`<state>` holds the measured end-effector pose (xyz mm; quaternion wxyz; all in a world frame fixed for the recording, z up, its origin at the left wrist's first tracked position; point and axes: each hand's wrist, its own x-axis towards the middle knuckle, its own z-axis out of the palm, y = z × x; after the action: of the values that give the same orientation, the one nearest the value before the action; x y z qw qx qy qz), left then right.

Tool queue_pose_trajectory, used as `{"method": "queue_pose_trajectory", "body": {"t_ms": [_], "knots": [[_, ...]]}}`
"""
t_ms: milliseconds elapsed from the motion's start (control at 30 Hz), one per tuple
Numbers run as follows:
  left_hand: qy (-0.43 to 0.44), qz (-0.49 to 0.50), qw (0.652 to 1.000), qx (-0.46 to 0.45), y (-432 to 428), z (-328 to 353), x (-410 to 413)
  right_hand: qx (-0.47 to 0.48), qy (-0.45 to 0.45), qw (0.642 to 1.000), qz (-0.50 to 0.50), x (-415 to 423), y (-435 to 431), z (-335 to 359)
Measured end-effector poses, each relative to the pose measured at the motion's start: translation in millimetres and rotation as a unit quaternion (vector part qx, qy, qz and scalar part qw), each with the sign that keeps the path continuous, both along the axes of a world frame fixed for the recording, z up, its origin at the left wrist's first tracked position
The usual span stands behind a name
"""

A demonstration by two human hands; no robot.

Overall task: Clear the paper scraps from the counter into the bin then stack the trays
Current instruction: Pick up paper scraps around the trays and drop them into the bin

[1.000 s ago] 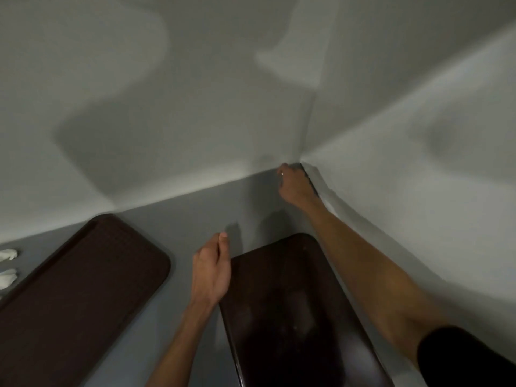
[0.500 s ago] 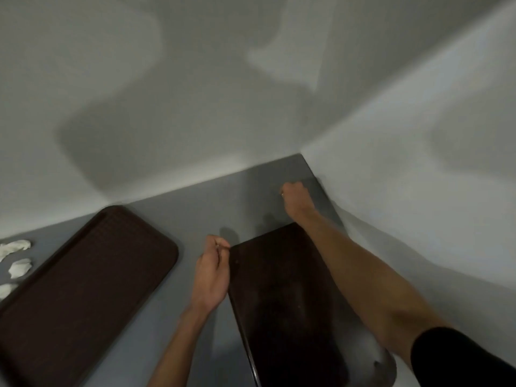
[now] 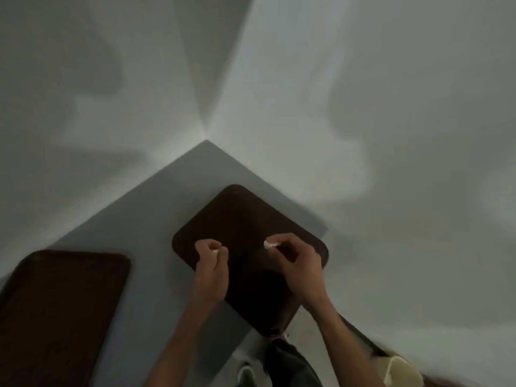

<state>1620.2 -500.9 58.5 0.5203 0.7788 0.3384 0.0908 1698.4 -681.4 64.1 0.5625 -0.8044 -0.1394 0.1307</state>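
Two dark brown trays lie on the grey counter [image 3: 156,219]. One tray [image 3: 240,219] sits near the wall corner, the other tray [image 3: 55,303] lies at the lower left. Both my hands hover over the near part of the corner tray. My right hand [image 3: 298,263] pinches a white paper scrap [image 3: 268,243] at its fingertips. My left hand [image 3: 212,263] is curled into a fist, and a small bit of white paper scrap [image 3: 215,250] shows between its fingers.
White walls meet in a corner right behind the counter. A pale cream container [image 3: 402,372] shows at the bottom right, below the counter's edge. My legs and shoes [image 3: 245,372] are visible past the counter's front corner.
My right hand has drawn back from the far wall corner to above the tray, with a scrap in it. The view has swung, so the corner tray now lies centred.
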Motion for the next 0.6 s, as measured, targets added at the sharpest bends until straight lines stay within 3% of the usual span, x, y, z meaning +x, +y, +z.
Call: {"method": "queue_pose_trajectory", "body": {"t_ms": [100,200,467,600], "knots": [[0.021,-0.075,0.994,-0.072,-49,7,-13,0.025,0.04,0.995,-0.085,-47,-62,-2],[0.044,-0.162,0.982,-0.087,-109,4,-29,0.027,0.055,0.984,-0.165,-89,-127,-8],[0.06,-0.344,0.937,-0.012,-279,-34,-71,0.008,0.077,0.943,-0.322,-182,-298,-48],[0.066,-0.378,0.923,0.004,-362,-73,-104,0.012,0.114,0.924,-0.366,-223,-387,-89]]}}
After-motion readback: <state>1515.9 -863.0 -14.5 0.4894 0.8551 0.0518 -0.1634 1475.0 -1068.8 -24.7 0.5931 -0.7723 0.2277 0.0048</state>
